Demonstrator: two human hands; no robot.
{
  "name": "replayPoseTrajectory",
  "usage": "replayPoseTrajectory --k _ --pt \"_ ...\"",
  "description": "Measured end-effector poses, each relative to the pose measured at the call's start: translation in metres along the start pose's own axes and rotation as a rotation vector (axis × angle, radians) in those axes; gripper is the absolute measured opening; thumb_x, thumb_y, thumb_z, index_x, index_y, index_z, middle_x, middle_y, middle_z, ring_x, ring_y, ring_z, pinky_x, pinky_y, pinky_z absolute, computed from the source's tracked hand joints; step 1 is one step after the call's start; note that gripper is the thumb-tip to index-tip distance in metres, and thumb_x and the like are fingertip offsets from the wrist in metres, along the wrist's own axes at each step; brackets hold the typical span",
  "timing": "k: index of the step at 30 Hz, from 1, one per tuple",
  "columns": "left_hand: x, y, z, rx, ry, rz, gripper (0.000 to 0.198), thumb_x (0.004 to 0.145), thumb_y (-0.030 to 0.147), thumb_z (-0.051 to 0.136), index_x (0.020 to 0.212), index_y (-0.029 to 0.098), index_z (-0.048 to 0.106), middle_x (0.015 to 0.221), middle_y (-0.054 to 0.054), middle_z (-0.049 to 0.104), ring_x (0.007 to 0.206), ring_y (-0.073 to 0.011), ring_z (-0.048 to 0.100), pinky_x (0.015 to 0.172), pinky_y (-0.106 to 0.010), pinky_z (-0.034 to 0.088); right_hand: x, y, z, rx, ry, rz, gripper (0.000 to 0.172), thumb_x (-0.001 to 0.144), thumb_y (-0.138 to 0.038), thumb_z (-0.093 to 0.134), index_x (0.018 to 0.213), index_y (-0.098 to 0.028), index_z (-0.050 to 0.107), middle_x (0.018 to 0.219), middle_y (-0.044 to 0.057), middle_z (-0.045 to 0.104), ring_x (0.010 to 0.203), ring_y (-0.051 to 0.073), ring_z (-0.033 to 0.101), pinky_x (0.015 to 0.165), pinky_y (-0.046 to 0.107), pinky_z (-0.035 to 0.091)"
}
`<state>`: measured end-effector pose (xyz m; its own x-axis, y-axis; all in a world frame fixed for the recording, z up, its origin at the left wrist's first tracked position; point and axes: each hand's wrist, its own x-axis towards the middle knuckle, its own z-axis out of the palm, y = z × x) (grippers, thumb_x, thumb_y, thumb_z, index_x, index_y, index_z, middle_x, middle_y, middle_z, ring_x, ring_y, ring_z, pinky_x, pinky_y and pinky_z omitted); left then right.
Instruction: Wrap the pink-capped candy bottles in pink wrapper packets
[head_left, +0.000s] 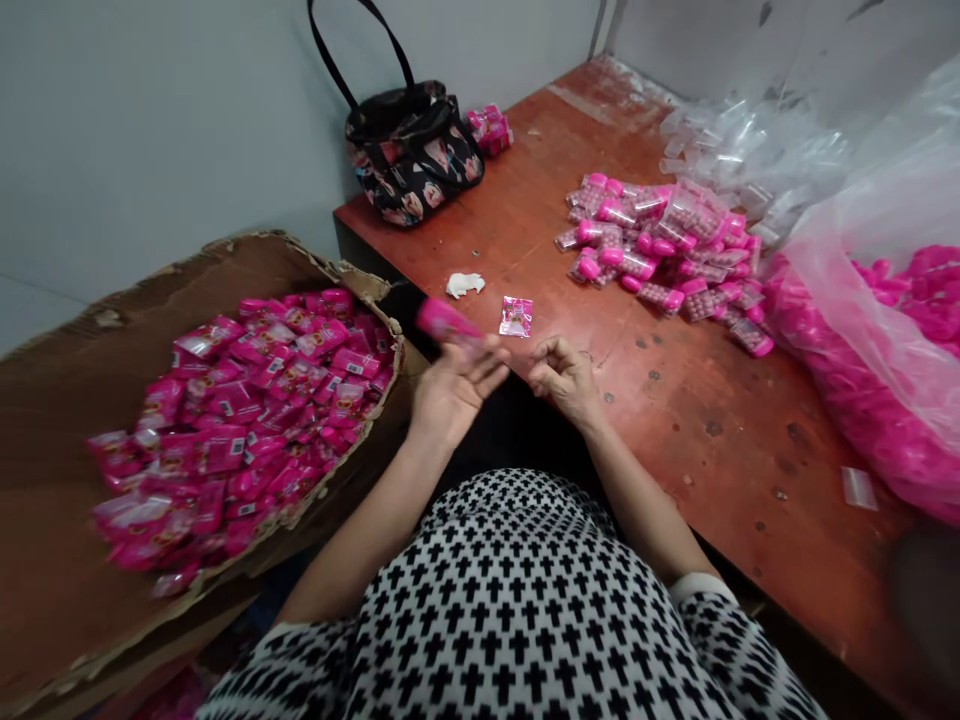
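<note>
At the table's near edge, my left hand (454, 390) is turned palm up. A pink packet (446, 322), smeared by motion, lies against its thumb side and seems gripped there, with the other fingers loosely spread. My right hand (566, 380) is close beside it, fingers curled into a pinch; whatever they may hold is hidden. Just beyond the hands, a small pink printed sachet (516, 317) lies flat on the reddish table (660, 420). Left of the sachet is a crumpled white scrap (465, 285).
At left, an open cardboard box (45, 420) holds many pink packets (255, 400). Clear tubes with pink caps (660, 240) are heaped on the table, near a plastic bag of pink caps (847, 370) and clear empty tubes (735, 145). A floral handbag (416, 155) stands by the wall.
</note>
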<state>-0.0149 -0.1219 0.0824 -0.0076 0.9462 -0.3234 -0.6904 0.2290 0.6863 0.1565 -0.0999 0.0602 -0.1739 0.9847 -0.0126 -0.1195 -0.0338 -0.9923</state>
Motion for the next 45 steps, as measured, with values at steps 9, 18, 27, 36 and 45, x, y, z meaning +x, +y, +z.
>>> replayPoseTrajectory --k 9,18,27,36,45 --pt "0.074 -0.027 -0.007 1.007 0.022 0.551 0.042 0.075 0.037 0.068 0.113 0.021 0.065 0.135 -0.011 0.054 0.131 -0.0265 0.043 0.11 -0.042 0.03 -0.003 0.005 -0.012 -0.169 0.153 0.012 0.029 0.081 -0.045 0.061 0.072 -0.02 0.05 0.05 -0.007 0.054 0.039 0.006 0.048 0.041 0.019 0.036" --pt "0.103 -0.057 -0.004 1.447 -0.016 0.688 0.02 0.084 0.028 0.057 0.096 0.027 0.072 0.131 -0.004 0.058 0.134 -0.0295 0.037 0.113 -0.056 0.01 0.013 0.001 -0.024 -0.245 0.105 0.003 0.029 0.08 -0.046 0.062 0.073 -0.02 0.052 0.053 -0.006 0.054 0.043 0.007 0.049 0.044 0.02 0.038" --pt "0.103 -0.049 -0.002 1.501 -0.009 0.699 0.033 0.079 0.032 0.063 0.109 0.02 0.068 0.144 -0.011 0.043 0.139 -0.0335 0.027 0.113 -0.055 0.014 0.022 -0.003 -0.018 -0.347 0.092 -0.079 0.031 0.081 -0.046 0.059 0.07 -0.019 0.052 0.052 -0.006 0.053 0.045 0.008 0.049 0.048 0.021 0.038" --pt "0.104 -0.055 -0.003 1.447 0.028 0.716 0.027 0.083 0.031 0.058 0.106 0.023 0.07 0.138 -0.007 0.05 0.137 -0.0319 0.033 0.114 -0.054 0.009 0.033 0.015 -0.021 -0.268 0.175 -0.039 0.027 0.077 -0.045 0.063 0.079 -0.019 0.054 0.064 -0.004 0.06 0.054 0.009 0.055 0.052 0.021 0.044" --pt "0.075 -0.043 0.015 0.757 -0.021 0.39 0.045 0.067 0.037 0.075 0.11 0.023 0.067 0.12 -0.008 0.065 0.119 -0.0259 0.054 0.102 -0.04 0.041 0.069 0.015 -0.013 0.108 0.235 -0.012 0.048 0.064 -0.037 0.074 0.101 -0.023 0.049 0.073 -0.006 0.064 0.063 0.01 0.061 0.064 0.024 0.05"
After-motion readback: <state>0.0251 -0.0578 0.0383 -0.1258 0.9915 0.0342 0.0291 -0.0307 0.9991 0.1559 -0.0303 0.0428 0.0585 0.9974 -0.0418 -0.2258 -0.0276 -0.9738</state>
